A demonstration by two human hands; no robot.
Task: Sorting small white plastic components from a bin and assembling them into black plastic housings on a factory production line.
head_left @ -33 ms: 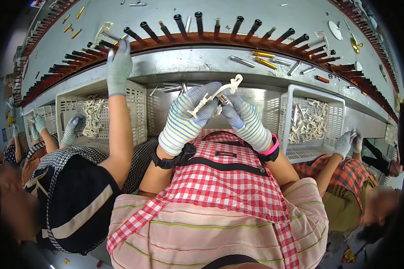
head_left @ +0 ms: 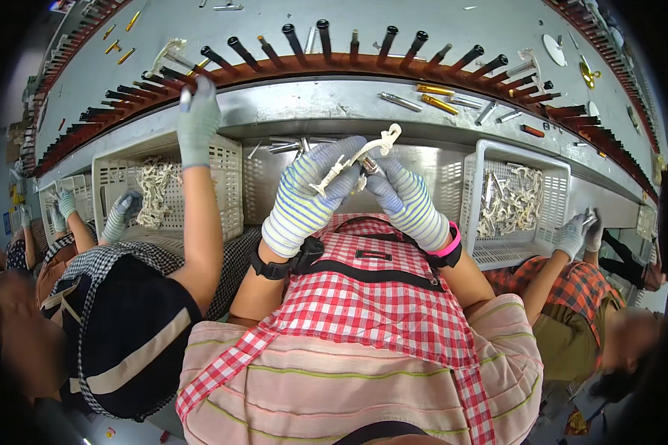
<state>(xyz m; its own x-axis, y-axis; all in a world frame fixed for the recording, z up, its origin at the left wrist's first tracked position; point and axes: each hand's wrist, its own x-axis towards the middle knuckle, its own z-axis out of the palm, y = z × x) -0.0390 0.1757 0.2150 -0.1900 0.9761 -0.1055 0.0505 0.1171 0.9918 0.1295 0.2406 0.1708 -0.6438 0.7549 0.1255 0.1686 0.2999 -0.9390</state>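
Holding: a white plastic part, thin and branched with a loop at its upper end, is pinched between both gloved hands.
Left hand: striped knit glove, grip closed on the lower stem of the part, thumb and fingers wrapped round it.
Right hand: matching glove, grip narrow, fingertips pinching the part near its middle, where a small metal piece shows; how the two join is too small to tell.
Where it is: raised in front of the chest, above a red checked apron, clear of the worktop.
Why held so: two grips close together probably steady the slim part from both ends.
Wrists: black band on the left, pink band on the right.
Around: white slatted baskets of similar pale parts sit left and right, within reach on either side.
Beyond: a curved row of dark pegs rims the metal worktop.
Others: a co-worker's gloved hand reaches up to the pegs at left; another co-worker's hands rest at the right basket.
Change: none visible against the earlier frame; hands and part sit alike.
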